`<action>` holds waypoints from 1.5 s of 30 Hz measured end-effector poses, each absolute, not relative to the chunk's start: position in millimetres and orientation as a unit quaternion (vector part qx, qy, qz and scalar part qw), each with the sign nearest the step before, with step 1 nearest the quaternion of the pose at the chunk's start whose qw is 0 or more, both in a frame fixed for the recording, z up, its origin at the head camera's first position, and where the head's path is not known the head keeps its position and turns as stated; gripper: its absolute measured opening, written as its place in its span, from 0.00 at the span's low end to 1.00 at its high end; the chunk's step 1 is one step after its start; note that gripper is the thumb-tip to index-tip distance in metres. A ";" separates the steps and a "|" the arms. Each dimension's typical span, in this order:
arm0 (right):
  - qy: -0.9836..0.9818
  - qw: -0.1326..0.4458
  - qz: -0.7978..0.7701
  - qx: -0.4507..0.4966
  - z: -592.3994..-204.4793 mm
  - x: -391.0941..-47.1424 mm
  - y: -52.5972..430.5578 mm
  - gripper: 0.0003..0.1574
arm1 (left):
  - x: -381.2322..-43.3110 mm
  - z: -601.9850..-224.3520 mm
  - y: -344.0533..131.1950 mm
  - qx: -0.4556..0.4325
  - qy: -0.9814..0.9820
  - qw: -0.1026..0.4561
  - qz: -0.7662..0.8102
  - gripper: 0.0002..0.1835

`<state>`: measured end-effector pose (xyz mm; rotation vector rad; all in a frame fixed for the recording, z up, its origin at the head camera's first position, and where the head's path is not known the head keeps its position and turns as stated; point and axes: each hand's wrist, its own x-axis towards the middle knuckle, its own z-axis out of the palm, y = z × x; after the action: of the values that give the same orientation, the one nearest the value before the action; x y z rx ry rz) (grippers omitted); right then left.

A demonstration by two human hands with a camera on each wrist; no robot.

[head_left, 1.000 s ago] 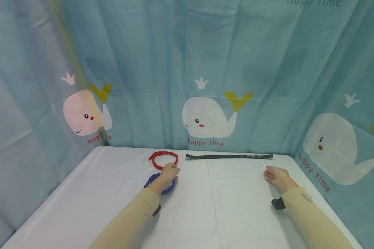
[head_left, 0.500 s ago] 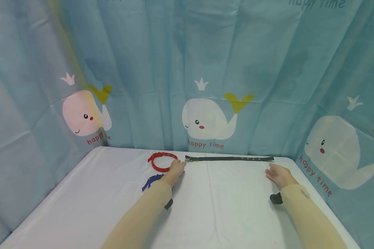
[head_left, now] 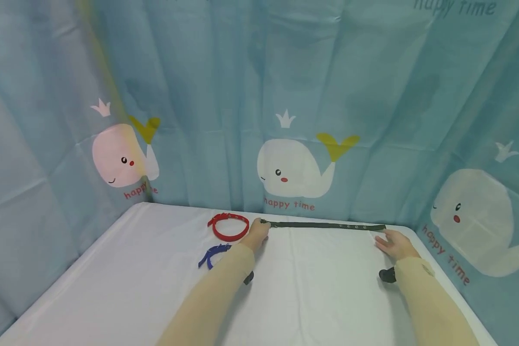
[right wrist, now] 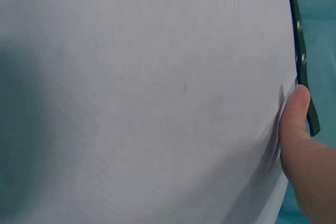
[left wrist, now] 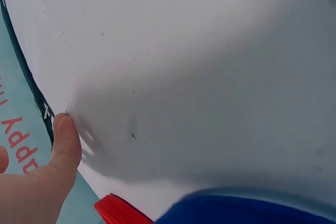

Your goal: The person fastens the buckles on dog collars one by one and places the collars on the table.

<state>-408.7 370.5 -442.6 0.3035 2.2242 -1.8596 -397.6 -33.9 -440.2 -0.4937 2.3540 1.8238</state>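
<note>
A dark green collar point(head_left: 311, 225) with eyelets and a buckle lies stretched out along the table's far edge. My left hand point(head_left: 257, 233) has its fingers about the buckle end and partly hides it. In the left wrist view the thumb point(left wrist: 65, 140) is at the strap beside the buckle. At the eyelet end, my right hand point(head_left: 398, 245) reaches the strap tip with fingers spread. The right wrist view has a digit point(right wrist: 296, 108) overlapping the strap just short of its tip. The other right fingers are hidden there.
Left of my left hand lies a red collar point(head_left: 229, 238), buckled into a ring. Nearer, a blue collar point(head_left: 214, 250) is partly covered by my left sleeve. A white cloth covers the table point(head_left: 328, 288); a blue curtain point(head_left: 225, 96) with whales stands close behind.
My left hand has moved right and away from me, from over the blue and red collars to the green collar's buckle end. My right hand has come forward to the strap tip.
</note>
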 end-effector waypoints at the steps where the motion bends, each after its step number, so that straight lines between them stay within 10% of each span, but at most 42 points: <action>1: 0.747 0.110 -0.646 0.108 -444.2 -409.7 372.9 0.34 | -398.8 -441.3 -31.7 -0.162 0.777 0.055 0.606 0.31; 26: 0.606 0.097 -0.774 0.157 -439.9 -421.3 372.1 0.42 | -416.2 -445.5 -32.2 -0.195 0.737 0.013 0.647 0.27; 45: 0.755 0.069 -0.635 0.149 -428.0 -395.2 366.0 0.23 | -384.9 -430.8 -44.9 -0.138 0.806 0.078 0.570 0.14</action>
<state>-395.2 366.0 -428.0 0.4473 2.2734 -1.9124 -384.9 -44.9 -430.8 -0.4123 2.4153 1.7070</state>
